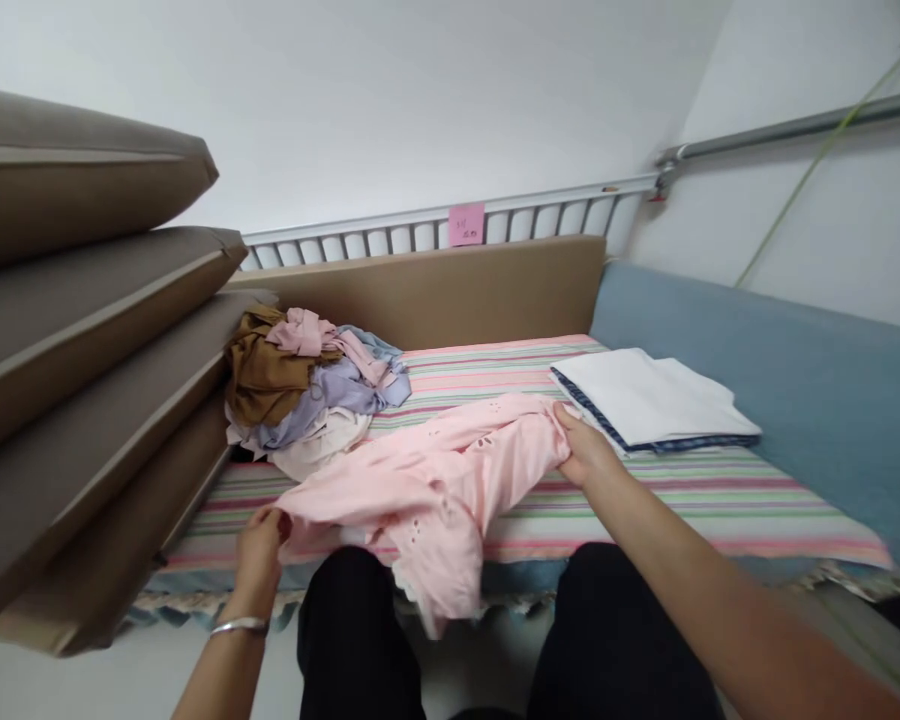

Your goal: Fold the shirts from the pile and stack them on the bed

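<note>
A pale pink garment (427, 480) with eyelet holes lies across the striped bed sheet (690, 495), one part hanging over the near edge. My left hand (259, 545), a silver bangle on its wrist, pinches the garment's left end. My right hand (585, 445) grips its right end near the middle of the bed. Both hands are closed on the cloth.
A heap of brown, lilac, pink and cream clothes (307, 390) sits at the back left. Folded white and dark-patterned pieces (652, 400) lie stacked at the right. Stacked brown cushions (82, 350) stand on the left, a blue pad (780, 370) on the right. My dark-trousered knees (360, 620) are below.
</note>
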Tool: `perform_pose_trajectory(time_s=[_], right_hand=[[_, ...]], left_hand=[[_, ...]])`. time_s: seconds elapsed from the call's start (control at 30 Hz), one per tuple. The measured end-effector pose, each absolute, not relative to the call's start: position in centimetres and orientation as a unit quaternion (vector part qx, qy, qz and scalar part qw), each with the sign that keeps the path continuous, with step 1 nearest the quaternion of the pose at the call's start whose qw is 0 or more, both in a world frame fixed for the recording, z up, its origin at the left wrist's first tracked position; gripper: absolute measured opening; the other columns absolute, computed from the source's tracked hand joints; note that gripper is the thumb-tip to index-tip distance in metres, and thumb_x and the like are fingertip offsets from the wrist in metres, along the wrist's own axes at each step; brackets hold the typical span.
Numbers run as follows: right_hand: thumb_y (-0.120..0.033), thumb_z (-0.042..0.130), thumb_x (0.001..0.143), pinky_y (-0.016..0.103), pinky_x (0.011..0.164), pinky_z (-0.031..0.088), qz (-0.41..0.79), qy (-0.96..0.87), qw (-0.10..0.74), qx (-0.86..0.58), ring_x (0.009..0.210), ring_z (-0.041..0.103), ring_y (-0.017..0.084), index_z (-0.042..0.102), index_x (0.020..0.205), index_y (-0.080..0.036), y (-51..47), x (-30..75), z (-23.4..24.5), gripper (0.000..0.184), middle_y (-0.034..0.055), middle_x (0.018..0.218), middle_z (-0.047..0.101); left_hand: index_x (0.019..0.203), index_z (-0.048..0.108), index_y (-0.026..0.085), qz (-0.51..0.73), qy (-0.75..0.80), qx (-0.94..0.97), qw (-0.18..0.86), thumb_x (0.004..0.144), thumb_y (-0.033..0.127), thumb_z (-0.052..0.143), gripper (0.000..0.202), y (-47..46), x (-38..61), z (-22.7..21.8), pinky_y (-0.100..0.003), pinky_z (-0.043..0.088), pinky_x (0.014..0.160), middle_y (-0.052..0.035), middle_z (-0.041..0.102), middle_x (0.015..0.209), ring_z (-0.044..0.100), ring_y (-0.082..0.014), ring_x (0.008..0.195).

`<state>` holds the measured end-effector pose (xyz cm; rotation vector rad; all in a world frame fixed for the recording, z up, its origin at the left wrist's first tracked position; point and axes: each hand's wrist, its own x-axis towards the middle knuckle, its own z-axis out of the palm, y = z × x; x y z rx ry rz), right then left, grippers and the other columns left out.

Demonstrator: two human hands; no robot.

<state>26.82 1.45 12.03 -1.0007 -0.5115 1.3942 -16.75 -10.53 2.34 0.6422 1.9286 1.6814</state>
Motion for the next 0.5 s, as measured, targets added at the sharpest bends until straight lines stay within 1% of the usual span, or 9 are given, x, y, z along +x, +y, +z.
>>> perform_pose_trajectory(time_s=[0.1, 0.17, 0.23, 0.3, 0.37, 0.43, 0.5], right_hand=[[-0.025, 0.046, 0.091, 0.035, 0.078, 0.056, 0.593, -0.175, 0.603, -0.504, 0.082, 0.069, 0.019, 0.062, 0.091, -0.016, 1.9, 29.6, 10.2, 0.018, 0.007, 0.078, 0.072], [-0.023, 0.046, 0.091, 0.038, 0.079, 0.056, 0.582, -0.153, 0.582, -0.546, 0.08, 0.069, 0.02, 0.061, 0.093, -0.015, 1.8, 31.0, 8.8, 0.017, 0.0083, 0.079, 0.072], [-0.02, 0.048, 0.089, 0.038, 0.079, 0.055, 0.571, -0.147, 0.577, -0.564, 0.079, 0.068, 0.02, 0.061, 0.093, -0.015, 1.6, 31.6, 7.8, 0.014, 0.0086, 0.08, 0.071], [-0.018, 0.051, 0.088, 0.036, 0.079, 0.055, 0.568, -0.153, 0.579, -0.565, 0.078, 0.068, 0.019, 0.061, 0.093, -0.016, 1.5, 31.8, 7.9, 0.012, 0.0074, 0.08, 0.071], [-0.017, 0.053, 0.087, 0.033, 0.079, 0.055, 0.562, -0.174, 0.591, -0.553, 0.077, 0.068, 0.017, 0.062, 0.091, -0.016, 1.3, 31.8, 9.2, 0.01, 0.0056, 0.079, 0.071], [-0.016, 0.053, 0.086, 0.03, 0.079, 0.054, 0.546, -0.212, 0.616, -0.526, 0.079, 0.067, 0.016, 0.063, 0.09, -0.017, 0.9, 31.9, 11.7, 0.01, 0.0047, 0.081, 0.071], [-0.015, 0.052, 0.087, 0.028, 0.079, 0.053, 0.531, -0.253, 0.641, -0.493, 0.082, 0.066, 0.016, 0.064, 0.092, -0.016, 0.3, 32.3, 15.1, 0.013, 0.0058, 0.088, 0.071]], left_hand=[[0.069, 0.048, 0.019, 0.676, 0.671, 0.163, 0.259, 0.056, 0.019, 0.048, 0.012, -10.0, -17.7, 3.5, -0.022, 0.043, 0.051, 0.0054, 0.054, 0.055, 0.052, -0.0099, 0.05], [0.067, 0.046, 0.019, 0.697, 0.651, 0.134, 0.268, 0.055, 0.013, 0.048, 0.013, -9.6, -18.2, 4.3, -0.022, 0.044, 0.053, 0.0054, 0.054, 0.056, 0.053, -0.0095, 0.052], [0.066, 0.045, 0.019, 0.71, 0.64, 0.113, 0.272, 0.055, 0.009, 0.048, 0.015, -9.1, -18.3, 5.2, -0.021, 0.045, 0.053, 0.0059, 0.053, 0.055, 0.052, -0.0091, 0.051], [0.067, 0.046, 0.018, 0.717, 0.633, 0.103, 0.272, 0.055, 0.007, 0.048, 0.017, -8.6, -18.2, 6.2, -0.021, 0.044, 0.052, 0.0063, 0.054, 0.055, 0.052, -0.0089, 0.051], [0.068, 0.047, 0.018, 0.724, 0.628, 0.108, 0.264, 0.056, 0.006, 0.048, 0.017, -8.4, -17.7, 7.7, -0.02, 0.044, 0.052, 0.007, 0.054, 0.055, 0.053, -0.0087, 0.052], [0.069, 0.048, 0.018, 0.735, 0.62, 0.122, 0.246, 0.058, 0.007, 0.049, 0.015, -8.8, -17.1, 9.7, -0.018, 0.045, 0.055, 0.0084, 0.054, 0.054, 0.053, -0.0073, 0.055], [0.07, 0.05, 0.018, 0.736, 0.627, 0.17, 0.188, 0.061, 0.011, 0.053, 0.011, -9.9, -16.7, 12.3, -0.017, 0.046, 0.057, 0.0096, 0.055, 0.055, 0.053, -0.006, 0.057]])
